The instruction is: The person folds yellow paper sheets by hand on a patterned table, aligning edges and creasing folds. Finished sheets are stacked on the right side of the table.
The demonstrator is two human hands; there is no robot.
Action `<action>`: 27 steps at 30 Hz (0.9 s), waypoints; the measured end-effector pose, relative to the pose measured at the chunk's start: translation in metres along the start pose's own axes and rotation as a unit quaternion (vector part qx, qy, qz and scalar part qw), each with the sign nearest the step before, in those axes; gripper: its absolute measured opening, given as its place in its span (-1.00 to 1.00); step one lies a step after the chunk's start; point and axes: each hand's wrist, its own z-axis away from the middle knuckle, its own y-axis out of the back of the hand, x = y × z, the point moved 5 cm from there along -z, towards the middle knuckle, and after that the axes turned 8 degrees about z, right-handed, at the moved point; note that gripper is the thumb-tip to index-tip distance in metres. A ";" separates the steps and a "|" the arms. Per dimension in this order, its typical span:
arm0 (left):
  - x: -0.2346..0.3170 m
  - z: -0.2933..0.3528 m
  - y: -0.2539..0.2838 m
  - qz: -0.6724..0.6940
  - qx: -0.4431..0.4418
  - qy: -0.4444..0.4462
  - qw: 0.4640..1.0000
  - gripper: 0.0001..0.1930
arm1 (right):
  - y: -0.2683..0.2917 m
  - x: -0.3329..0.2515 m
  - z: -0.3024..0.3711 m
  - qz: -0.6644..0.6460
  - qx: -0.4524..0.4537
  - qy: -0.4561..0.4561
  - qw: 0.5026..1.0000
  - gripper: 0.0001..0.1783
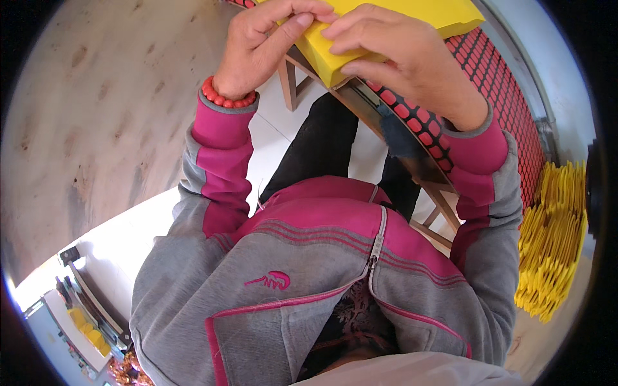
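Observation:
A bright yellow cardboard box [444,14] lies at the top of the view, its near corner jutting toward me over the edge of a table. My left hand [261,42] is closed, thumb and fingers pinching the box's left edge. From the other side my right hand [402,61] grips the near end, with its thumb low by the corner and its fingers bent over the top. The fingertips of both hands almost meet there. Part of the box is cut off by the upper edge of the picture. A red bead bracelet [225,96] circles my left wrist.
Under the box is a table with a red-and-black patterned cover [496,83] and wooden legs. At right stands a tall stack of folded yellow cardboard pieces [553,238]. A broad wooden surface [109,128] fills the left. Shelving [77,328] with yellow items sits lower left.

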 end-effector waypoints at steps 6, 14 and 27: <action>-0.002 0.000 -0.005 0.077 0.002 -0.021 0.997 -0.76 | 0.002 0.011 0.001 -0.117 -0.001 -0.056 0.991 -0.84; 0.000 0.006 -0.002 0.135 -0.023 0.012 0.991 -0.78 | -0.002 0.016 0.004 -0.117 0.026 -0.089 0.989 -0.92; 0.000 0.003 -0.004 -0.018 -0.007 -0.061 0.998 -0.91 | -0.006 0.021 0.012 -0.170 0.068 -0.122 0.975 -0.85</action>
